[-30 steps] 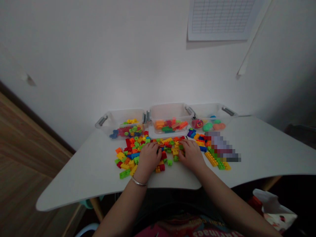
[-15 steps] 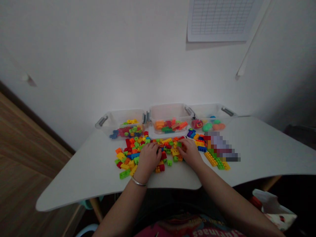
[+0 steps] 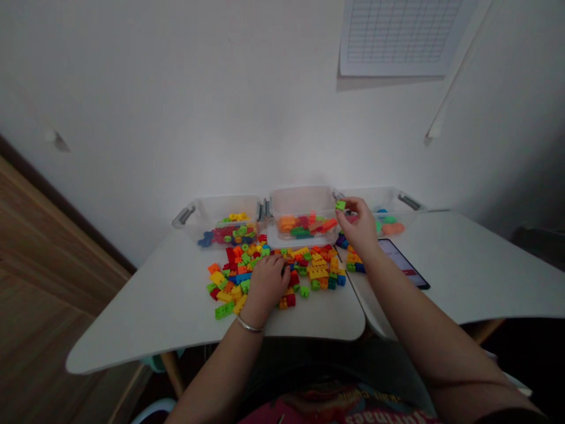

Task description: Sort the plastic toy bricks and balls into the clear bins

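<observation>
A heap of coloured plastic building bricks (image 3: 265,271) lies on the white table (image 3: 176,312) in front of me. My left hand (image 3: 265,284) rests on the heap with its fingers curled down among the bricks; whether it holds one is hidden. My right hand (image 3: 359,224) is raised above the far edge of the heap and pinches a small green brick (image 3: 340,205) at the rim of the middle clear bin (image 3: 302,203). That bin holds orange, red and green bricks.
Three clear plastic bins stand in a row against the wall: the left bin (image 3: 216,215) with mixed small pieces, the middle one, and the right bin (image 3: 392,203) with round pieces. A phone (image 3: 404,263) lies to the right of the heap. The table's front edge curves inward.
My right hand has lifted off the heap with a green brick and moved up and right to the middle bin's rim. My left hand has stayed on the heap.
</observation>
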